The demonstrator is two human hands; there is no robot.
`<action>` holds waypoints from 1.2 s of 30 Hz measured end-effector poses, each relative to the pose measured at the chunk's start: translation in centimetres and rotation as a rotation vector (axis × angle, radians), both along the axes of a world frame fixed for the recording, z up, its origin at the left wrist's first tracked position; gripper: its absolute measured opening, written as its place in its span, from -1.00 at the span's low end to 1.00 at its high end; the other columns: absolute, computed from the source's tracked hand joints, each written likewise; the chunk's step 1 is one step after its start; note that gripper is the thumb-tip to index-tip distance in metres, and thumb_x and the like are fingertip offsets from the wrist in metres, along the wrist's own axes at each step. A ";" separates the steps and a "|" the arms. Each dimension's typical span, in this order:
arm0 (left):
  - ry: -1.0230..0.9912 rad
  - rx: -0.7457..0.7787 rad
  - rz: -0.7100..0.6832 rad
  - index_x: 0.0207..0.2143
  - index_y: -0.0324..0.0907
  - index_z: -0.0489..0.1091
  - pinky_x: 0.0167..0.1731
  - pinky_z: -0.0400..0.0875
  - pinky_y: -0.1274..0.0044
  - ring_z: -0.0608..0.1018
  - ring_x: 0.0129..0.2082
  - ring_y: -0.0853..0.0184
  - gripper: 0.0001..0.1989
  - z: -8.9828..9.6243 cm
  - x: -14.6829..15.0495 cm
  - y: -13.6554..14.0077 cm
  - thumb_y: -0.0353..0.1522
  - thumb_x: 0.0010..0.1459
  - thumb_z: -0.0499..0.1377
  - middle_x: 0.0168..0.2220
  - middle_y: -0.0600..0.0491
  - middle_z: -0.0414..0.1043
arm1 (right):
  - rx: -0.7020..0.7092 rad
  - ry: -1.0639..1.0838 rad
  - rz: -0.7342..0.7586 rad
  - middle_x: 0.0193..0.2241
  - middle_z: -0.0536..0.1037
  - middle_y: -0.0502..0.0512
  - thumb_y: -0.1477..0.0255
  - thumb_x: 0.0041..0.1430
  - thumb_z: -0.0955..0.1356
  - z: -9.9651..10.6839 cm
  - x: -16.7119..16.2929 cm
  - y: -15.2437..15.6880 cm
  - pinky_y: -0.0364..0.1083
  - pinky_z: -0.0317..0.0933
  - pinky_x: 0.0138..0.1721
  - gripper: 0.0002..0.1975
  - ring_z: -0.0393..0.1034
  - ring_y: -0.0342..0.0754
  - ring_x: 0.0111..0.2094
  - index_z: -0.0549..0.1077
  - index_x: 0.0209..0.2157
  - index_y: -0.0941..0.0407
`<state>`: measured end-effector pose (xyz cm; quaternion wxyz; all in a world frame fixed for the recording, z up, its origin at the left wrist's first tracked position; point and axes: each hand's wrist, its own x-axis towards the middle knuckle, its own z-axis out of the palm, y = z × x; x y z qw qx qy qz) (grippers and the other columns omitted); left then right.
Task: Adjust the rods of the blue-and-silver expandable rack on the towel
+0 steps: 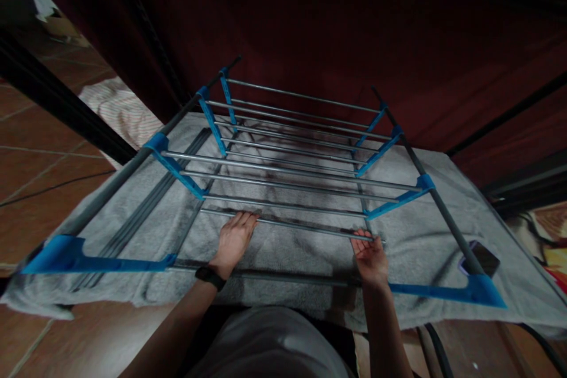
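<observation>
A metal rod (305,225) lies crosswise low inside a drying rack frame of grey tubes and blue plastic brackets. My left hand (236,237) is closed on this rod near its left end, palm down. Close to the rod's right end, my right hand (370,257) pinches it from below, palm turned up. Several crossbars (283,171) span the frame beyond my hands, between blue brackets (177,172) on the left and blue brackets (396,201) on the right. Nearest to me, a front bar (292,277) runs under my wrists.
The rack rests on a table covered with a grey towel (425,248). Several loose tubes (145,209) lie together on the left. A phone (486,258) sits by the right side tube. Behind hangs a dark red curtain (310,23); tiled floor (57,171) shows at left.
</observation>
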<state>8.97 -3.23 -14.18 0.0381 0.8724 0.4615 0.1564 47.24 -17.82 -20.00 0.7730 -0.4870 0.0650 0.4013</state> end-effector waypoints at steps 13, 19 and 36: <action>0.002 -0.016 -0.054 0.14 -0.11 0.47 0.10 0.25 0.19 0.48 -0.01 0.11 -0.58 -0.2 -0.1 0.1 -0.30 0.48 -0.11 -0.07 -0.07 0.56 | 0.002 0.028 -0.013 -0.36 0.66 0.01 0.14 0.40 0.31 0.1 0.5 -0.1 -0.05 0.49 -0.07 -0.66 0.63 -0.10 -0.25 0.55 -0.37 0.03; -0.036 -0.013 -0.108 0.10 -0.18 0.46 0.17 0.22 0.20 0.48 -0.03 0.14 -0.57 -0.2 -0.2 0.2 -0.27 0.50 -0.13 -0.09 -0.06 0.54 | -0.016 0.037 -0.038 -0.39 0.65 -0.01 0.15 0.42 0.30 0.1 0.6 0.1 -0.09 0.49 -0.12 -0.65 0.62 -0.13 -0.28 0.54 -0.36 0.03; -0.060 0.034 -0.182 0.10 -0.20 0.47 0.04 0.32 0.25 0.45 -0.10 0.14 -0.63 -0.7 -0.3 0.4 -0.33 0.48 -0.07 -0.17 -0.06 0.51 | 0.013 0.011 -0.023 -0.39 0.64 -0.05 0.09 0.29 0.42 -0.8 1.2 -0.3 -0.08 0.48 -0.13 -0.70 0.60 -0.12 -0.30 0.52 -0.34 0.04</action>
